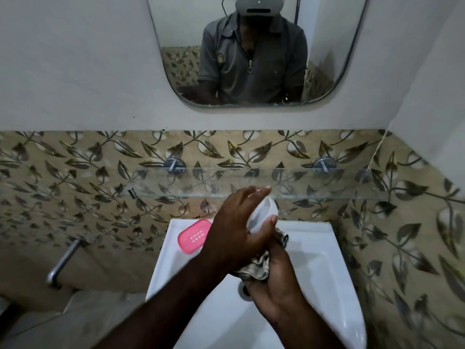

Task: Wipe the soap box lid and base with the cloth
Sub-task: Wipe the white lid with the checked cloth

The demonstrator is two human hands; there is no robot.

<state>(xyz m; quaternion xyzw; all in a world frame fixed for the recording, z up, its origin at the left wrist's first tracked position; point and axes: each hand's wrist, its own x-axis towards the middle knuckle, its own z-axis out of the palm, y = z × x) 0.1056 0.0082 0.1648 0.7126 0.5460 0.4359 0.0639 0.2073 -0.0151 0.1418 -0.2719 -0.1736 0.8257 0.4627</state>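
The pink soap box base lies on the back left corner of the washbasin, well left of the fingers, likely parked there to wait its turn. The left hand crosses over the basin and its fingers wrap round the clear soap box lid, thumb pinching its lower edge, holding it up so it can be wiped. Just below, the right hand closes its fingers on the bunched cloth, pressing it up against the lid.
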